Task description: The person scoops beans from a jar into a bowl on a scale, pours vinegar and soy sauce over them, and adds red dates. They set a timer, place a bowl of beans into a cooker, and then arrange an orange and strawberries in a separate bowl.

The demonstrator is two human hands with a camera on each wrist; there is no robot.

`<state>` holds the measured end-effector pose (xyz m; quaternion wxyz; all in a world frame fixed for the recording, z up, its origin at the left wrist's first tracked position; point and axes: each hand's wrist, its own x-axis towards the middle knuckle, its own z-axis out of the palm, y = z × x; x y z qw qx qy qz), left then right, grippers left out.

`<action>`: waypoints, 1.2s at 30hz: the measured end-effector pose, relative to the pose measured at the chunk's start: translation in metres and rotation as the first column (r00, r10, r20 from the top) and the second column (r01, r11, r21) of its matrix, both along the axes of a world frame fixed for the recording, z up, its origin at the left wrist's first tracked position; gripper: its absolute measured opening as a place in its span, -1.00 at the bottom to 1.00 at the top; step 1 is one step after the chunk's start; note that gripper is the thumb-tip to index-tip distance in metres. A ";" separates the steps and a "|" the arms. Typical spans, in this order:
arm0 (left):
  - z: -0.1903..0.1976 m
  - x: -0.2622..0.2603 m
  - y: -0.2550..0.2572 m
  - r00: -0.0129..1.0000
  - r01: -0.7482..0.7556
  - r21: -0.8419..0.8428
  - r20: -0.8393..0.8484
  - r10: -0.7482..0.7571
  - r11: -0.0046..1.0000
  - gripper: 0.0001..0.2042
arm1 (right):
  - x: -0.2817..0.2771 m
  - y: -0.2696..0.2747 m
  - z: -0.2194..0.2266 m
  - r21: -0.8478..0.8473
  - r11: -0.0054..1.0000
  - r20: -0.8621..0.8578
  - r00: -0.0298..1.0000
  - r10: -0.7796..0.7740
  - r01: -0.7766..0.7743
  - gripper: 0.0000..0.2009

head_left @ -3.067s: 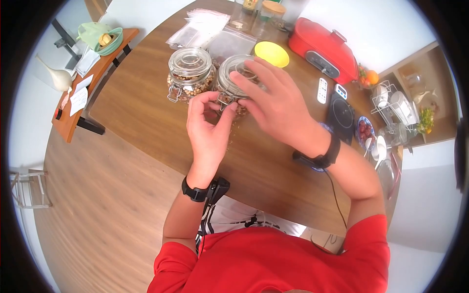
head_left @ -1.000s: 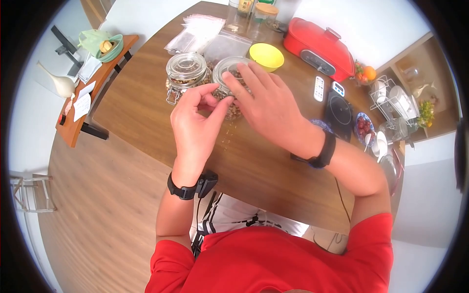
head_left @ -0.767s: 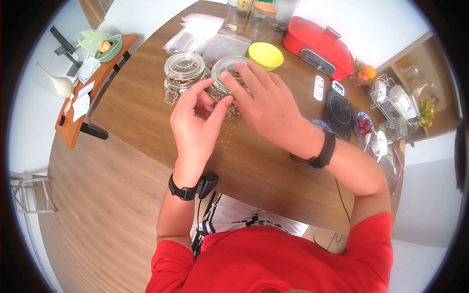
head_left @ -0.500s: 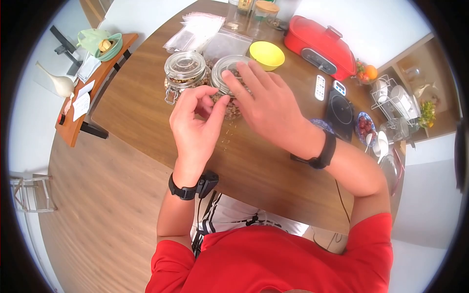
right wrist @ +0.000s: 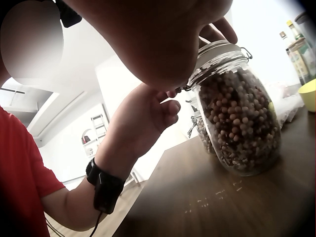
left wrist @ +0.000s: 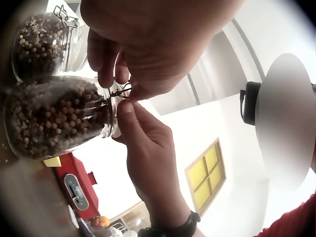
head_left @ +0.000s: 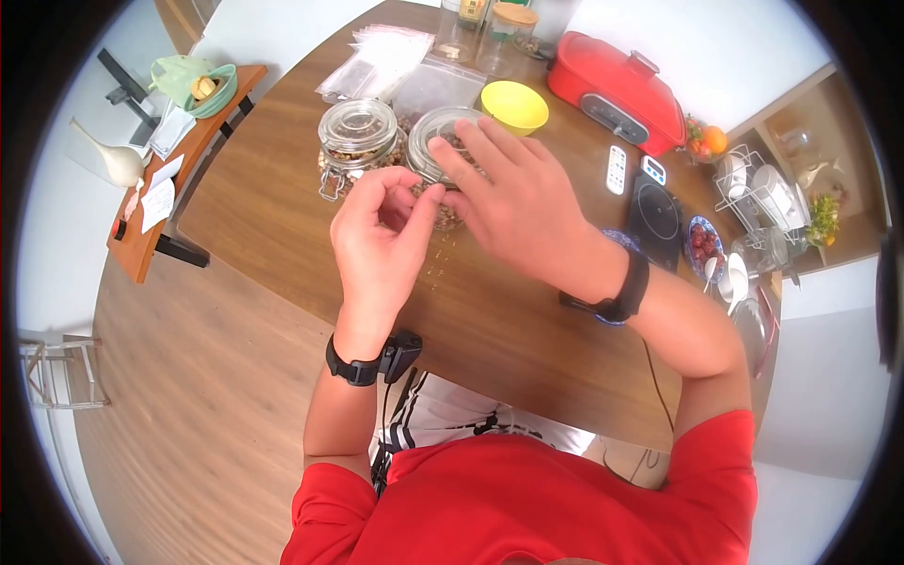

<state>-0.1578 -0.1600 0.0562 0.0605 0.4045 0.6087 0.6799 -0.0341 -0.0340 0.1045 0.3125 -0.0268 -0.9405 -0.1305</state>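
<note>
A clip-top glass jar (right wrist: 242,118), packed with small round brown and pale beans or seeds, stands upright with its lid down. My left hand (head_left: 377,235) is at the front of its neck, where thumb and curled fingers pinch the wire clasp (left wrist: 121,92). Over the glass lid (head_left: 426,141) lies my right hand (head_left: 523,202), fingers straight and spread, its thumb pressing close to the clasp. A second clip-top jar (head_left: 358,132) with similar contents stands just left of the first. Its wire clasp (head_left: 330,182) hangs at the front.
Small crumbs (head_left: 439,262) lie on the wooden table (head_left: 282,198) before the jar. Behind it are plastic bags (head_left: 391,56) and a yellow bowl (head_left: 515,105). A red electric cooker (head_left: 617,89), a white remote (head_left: 617,169) and a black hotplate (head_left: 654,212) stand to the right.
Since three seconds ago, both jars appear slightly lower and left in view. My left hand has shifted left and turned at the clasp; my right hand stays on the lid.
</note>
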 end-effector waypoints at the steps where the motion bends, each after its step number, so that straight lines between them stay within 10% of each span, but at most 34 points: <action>1: 0.000 0.000 -0.001 1.000 0.000 0.002 -0.001 0.000 1.000 -0.85 | 0.000 0.000 0.001 -0.009 1.000 -0.007 1.000 0.001 -0.001 -0.49; 13: -0.021 0.004 -0.006 0.976 0.069 0.099 0.201 -0.088 0.993 -0.91 | -0.004 -0.002 0.002 -0.027 1.000 -0.093 0.996 -0.001 -0.002 -0.59; 18: -0.020 0.000 -0.010 0.812 0.269 0.148 0.496 -0.307 0.952 -0.81 | -0.003 -0.002 0.004 -0.020 1.000 -0.088 0.996 -0.002 0.000 -0.59; 36: -0.041 0.006 -0.004 0.843 0.281 0.123 0.442 -0.306 0.952 -0.65 | -0.005 0.001 0.000 -0.025 0.999 -0.088 0.996 0.022 -0.024 -0.56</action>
